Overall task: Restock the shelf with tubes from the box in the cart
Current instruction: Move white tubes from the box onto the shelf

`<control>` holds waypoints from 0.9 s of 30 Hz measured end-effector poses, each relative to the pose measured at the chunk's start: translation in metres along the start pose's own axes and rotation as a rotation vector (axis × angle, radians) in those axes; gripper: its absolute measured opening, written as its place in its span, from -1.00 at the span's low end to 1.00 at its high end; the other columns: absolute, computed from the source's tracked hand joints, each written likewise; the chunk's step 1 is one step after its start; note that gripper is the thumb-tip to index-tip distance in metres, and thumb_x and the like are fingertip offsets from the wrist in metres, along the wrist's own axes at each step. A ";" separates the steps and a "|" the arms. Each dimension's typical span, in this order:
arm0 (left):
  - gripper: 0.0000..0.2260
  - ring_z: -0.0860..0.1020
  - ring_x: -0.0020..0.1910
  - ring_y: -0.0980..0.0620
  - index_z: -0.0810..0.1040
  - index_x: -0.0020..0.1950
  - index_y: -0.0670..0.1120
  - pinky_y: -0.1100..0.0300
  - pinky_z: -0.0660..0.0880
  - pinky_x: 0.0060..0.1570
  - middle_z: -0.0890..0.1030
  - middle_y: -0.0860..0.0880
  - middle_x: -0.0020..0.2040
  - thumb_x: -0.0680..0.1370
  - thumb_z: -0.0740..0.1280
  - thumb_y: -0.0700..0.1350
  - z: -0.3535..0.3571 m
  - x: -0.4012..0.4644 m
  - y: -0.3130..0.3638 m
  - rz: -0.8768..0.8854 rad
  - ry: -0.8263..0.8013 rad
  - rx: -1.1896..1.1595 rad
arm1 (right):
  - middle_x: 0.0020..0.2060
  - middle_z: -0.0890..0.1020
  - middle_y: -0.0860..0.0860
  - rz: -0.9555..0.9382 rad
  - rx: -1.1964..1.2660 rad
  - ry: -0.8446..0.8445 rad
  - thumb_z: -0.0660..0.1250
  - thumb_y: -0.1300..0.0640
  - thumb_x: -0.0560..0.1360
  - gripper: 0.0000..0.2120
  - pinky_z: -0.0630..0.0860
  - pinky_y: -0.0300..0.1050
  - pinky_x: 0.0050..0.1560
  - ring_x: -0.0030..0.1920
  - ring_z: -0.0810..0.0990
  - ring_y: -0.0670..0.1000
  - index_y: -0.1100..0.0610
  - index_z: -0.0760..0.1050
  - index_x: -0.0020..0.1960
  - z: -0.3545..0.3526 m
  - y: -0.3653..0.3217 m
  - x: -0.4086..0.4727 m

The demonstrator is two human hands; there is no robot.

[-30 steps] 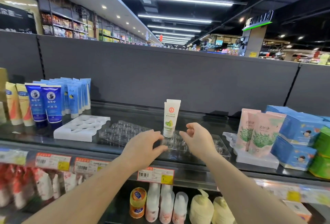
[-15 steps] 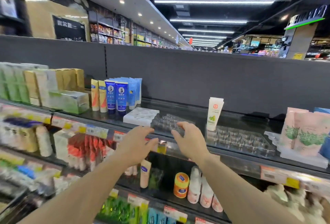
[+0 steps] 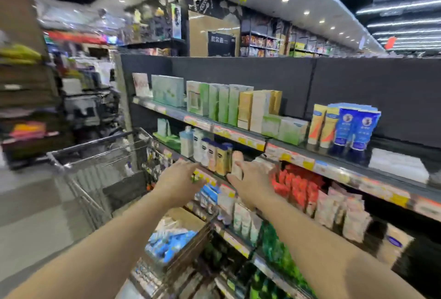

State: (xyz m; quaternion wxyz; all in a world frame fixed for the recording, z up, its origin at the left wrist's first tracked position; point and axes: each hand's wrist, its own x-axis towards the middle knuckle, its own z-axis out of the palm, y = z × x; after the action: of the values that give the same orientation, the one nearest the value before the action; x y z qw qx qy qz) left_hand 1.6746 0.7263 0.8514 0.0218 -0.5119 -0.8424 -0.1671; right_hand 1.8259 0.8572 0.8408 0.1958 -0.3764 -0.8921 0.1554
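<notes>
The view is blurred by motion. My left hand point(image 3: 177, 179) and my right hand point(image 3: 250, 177) are stretched out side by side in the air in front of the shelves, fingers relaxed and holding nothing. A wire shopping cart point(image 3: 95, 155) stands at the left beside the shelf unit. A cardboard box point(image 3: 181, 234) with blue and white packs sits below my hands; I cannot tell if it rests in the cart. The top shelf point(image 3: 298, 155) carries blue tubes point(image 3: 355, 129) and orange-yellow tubes point(image 3: 322, 124) at the right.
Green and gold cartons point(image 3: 229, 105) fill the top shelf's left part. A white tray point(image 3: 396, 165) lies at its right end. Lower shelves hold bottles point(image 3: 210, 155), red packs point(image 3: 296, 186) and pouches. The aisle floor point(image 3: 28, 215) opens to the left.
The view has swung left, away from the lone white tube and clear trays toward the cart. Both hands stayed empty and moved along with the turn.
</notes>
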 end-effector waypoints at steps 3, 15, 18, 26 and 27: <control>-0.45 0.18 0.51 -0.13 0.25 0.52 0.04 -0.05 0.18 0.45 0.24 -0.05 0.54 0.57 0.17 0.23 -0.006 0.004 -0.061 -0.082 0.030 0.140 | 0.32 0.46 0.06 -0.064 -0.040 -0.032 0.20 -0.20 0.56 -0.45 0.37 0.04 0.28 0.36 0.34 0.15 0.04 0.30 0.46 0.035 -0.046 0.024; -0.36 -0.06 0.56 -0.13 0.04 0.57 0.08 -0.15 -0.06 0.51 0.01 -0.03 0.59 0.57 0.13 0.28 0.032 0.101 -0.212 -0.307 -0.004 0.243 | 0.52 0.19 0.04 -0.214 -0.064 -0.143 0.17 -0.21 0.55 -0.41 0.03 0.14 0.50 0.52 0.06 0.14 -0.05 0.16 0.51 0.181 -0.126 0.178; -0.38 -0.05 0.57 -0.13 0.04 0.57 0.08 -0.14 -0.06 0.51 0.02 -0.04 0.59 0.58 0.13 0.26 0.035 0.143 -0.241 -0.347 -0.029 0.217 | 0.53 0.16 0.02 -0.211 -0.050 -0.188 0.16 -0.21 0.56 -0.42 -0.01 0.12 0.50 0.54 0.02 0.12 -0.06 0.15 0.52 0.205 -0.131 0.222; -0.38 -0.01 0.56 -0.13 0.07 0.57 0.05 -0.12 -0.04 0.51 0.05 -0.03 0.59 0.59 0.15 0.24 0.073 0.241 -0.278 -0.267 -0.092 0.163 | 0.52 0.18 0.01 -0.146 -0.040 -0.216 0.19 -0.18 0.56 -0.41 0.06 0.07 0.48 0.51 0.08 0.09 -0.09 0.12 0.53 0.244 -0.111 0.300; -0.38 0.00 0.56 -0.13 0.07 0.57 0.04 -0.12 -0.03 0.51 0.06 -0.03 0.59 0.59 0.15 0.24 0.081 0.253 -0.282 -0.241 -0.102 0.157 | 0.51 0.20 0.00 -0.132 -0.039 -0.205 0.19 -0.18 0.56 -0.41 0.08 0.07 0.48 0.50 0.11 0.10 -0.12 0.11 0.53 0.250 -0.105 0.307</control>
State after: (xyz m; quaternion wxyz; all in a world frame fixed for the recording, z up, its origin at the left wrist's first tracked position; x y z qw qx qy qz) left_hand 1.3199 0.8487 0.7549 -0.0015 -0.4117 -0.9082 -0.0759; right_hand 1.4485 0.9791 0.7377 0.1062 -0.3027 -0.9331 0.1626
